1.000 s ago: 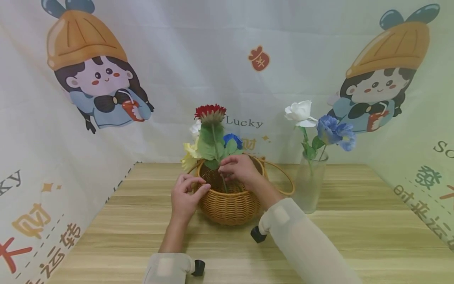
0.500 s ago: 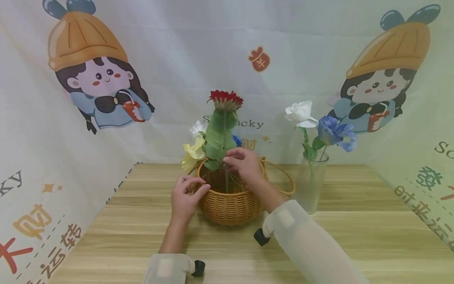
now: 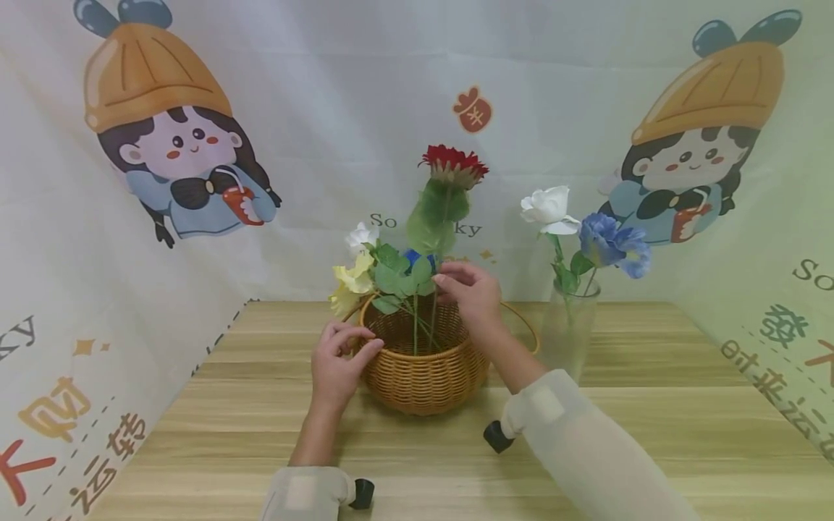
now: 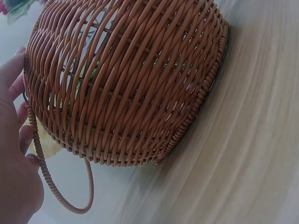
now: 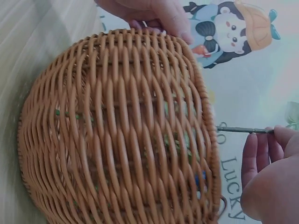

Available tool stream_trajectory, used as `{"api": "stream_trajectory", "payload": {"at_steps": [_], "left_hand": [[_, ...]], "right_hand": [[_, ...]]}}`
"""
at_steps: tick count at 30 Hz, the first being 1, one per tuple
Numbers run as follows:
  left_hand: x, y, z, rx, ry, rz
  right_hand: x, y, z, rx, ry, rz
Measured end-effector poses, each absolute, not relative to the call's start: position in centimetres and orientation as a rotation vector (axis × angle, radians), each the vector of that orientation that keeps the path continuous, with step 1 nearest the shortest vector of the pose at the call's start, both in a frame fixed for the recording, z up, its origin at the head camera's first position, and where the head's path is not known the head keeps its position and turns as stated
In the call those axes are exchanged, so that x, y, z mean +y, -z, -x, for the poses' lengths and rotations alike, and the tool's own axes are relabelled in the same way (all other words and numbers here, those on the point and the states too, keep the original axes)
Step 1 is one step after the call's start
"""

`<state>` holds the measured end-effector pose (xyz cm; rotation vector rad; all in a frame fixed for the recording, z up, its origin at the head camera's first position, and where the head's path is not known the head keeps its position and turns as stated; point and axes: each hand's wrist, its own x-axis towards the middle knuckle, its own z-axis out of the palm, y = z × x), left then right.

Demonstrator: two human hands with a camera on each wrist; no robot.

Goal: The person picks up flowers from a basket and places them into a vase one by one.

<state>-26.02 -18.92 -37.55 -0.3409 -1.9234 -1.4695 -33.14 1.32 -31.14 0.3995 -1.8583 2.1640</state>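
Note:
My right hand (image 3: 478, 304) pinches the stem of a red flower (image 3: 454, 165) above the wicker basket (image 3: 423, 383). The bloom stands tall with large green leaves under it, and the stem's lower part runs down inside the basket. In the right wrist view the thumb and fingers meet on the thin stem (image 5: 240, 129) just beyond the rim. At the basket's left side my left hand (image 3: 335, 365) holds the rim, thumb and fingertips against it. A white flower (image 3: 362, 237), a yellow flower (image 3: 352, 278) and a blue flower (image 3: 417, 258) lean out of the basket's back.
Right of the basket a frosted glass vase (image 3: 573, 333) holds a white rose (image 3: 550, 210) and a light-blue flower (image 3: 606, 242). Looped handles (image 4: 56, 186) hang at the basket's sides. A printed cloth backdrop (image 3: 365, 108) surrounds the wooden table (image 3: 228, 405).
My right hand has moved to the right, carrying the red flower right and upward, so the leaves and blue bloom behind show more. The left hand stays at the basket rim.

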Motion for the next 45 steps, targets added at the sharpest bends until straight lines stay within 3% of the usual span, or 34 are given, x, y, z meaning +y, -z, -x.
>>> {"api": "stream_trajectory", "payload": {"at_steps": [12, 45], "left_hand": [[-19.0, 37.6, 25.9, -1.925, 1.497, 0.323], [-18.8, 37.6, 26.1, -1.913, 1.511, 0.336]], "right_hand": [[3.7, 29.4, 32.3, -1.703, -2.279, -0.291], [10.7, 25.3, 31.7, -1.623, -2.059, -0.405]]}}
